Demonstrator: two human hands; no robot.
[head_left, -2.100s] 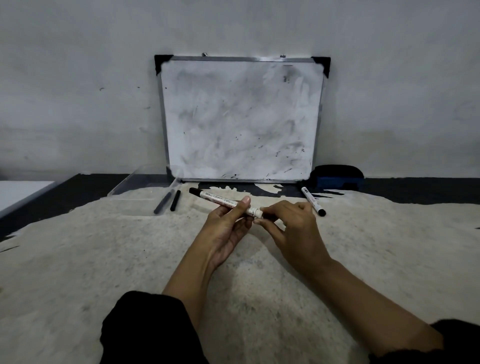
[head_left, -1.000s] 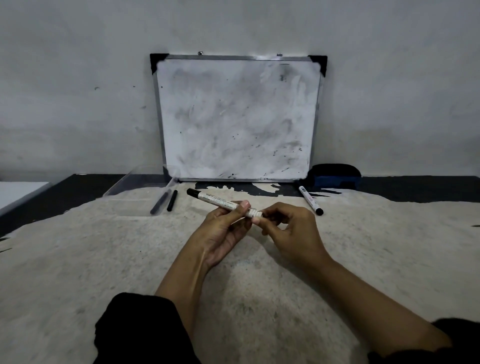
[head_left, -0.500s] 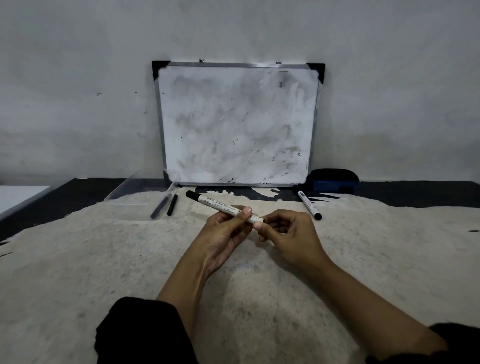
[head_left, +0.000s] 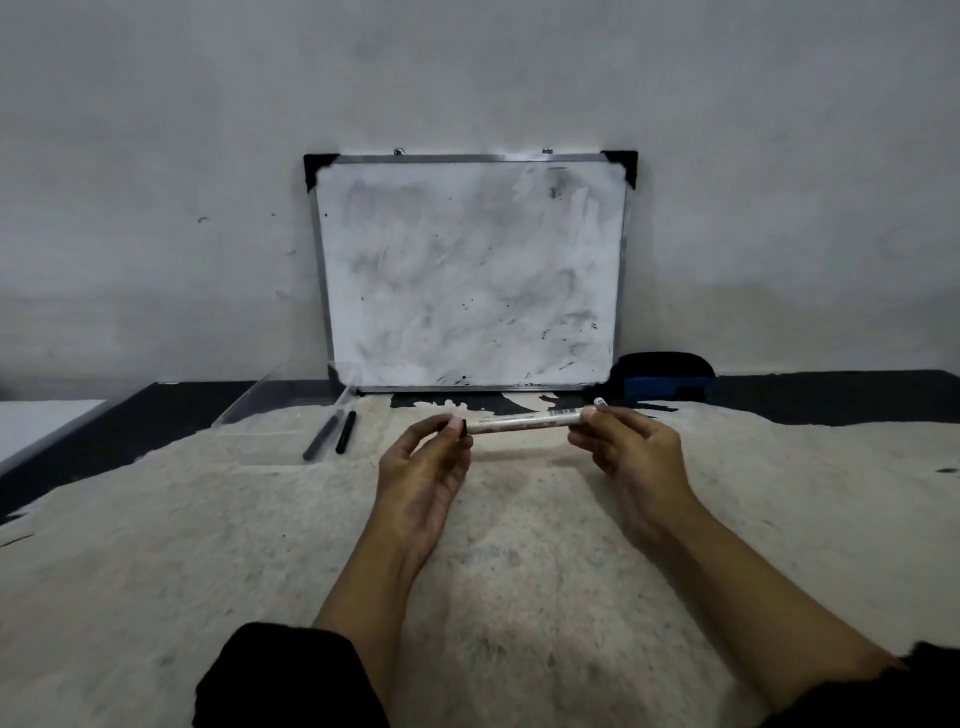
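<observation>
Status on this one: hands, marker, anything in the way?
Left hand pinches black cap end of marker. Right hand pinches other end. Marker level above table. Second marker just behind right hand.

A plain grey wall (head_left: 779, 156), scuffed and dimly lit, backs a dark table (head_left: 171, 410) mostly covered by a pale, rough cloth (head_left: 208, 571). A smudged, metal-framed whiteboard (head_left: 467, 270) leans upright against the wall. A dark blue eraser (head_left: 662, 376) sits just beside its lower right corner, and a clear plastic tray (head_left: 270, 410) with two dark pens (head_left: 345, 432) sits at its lower left.
</observation>
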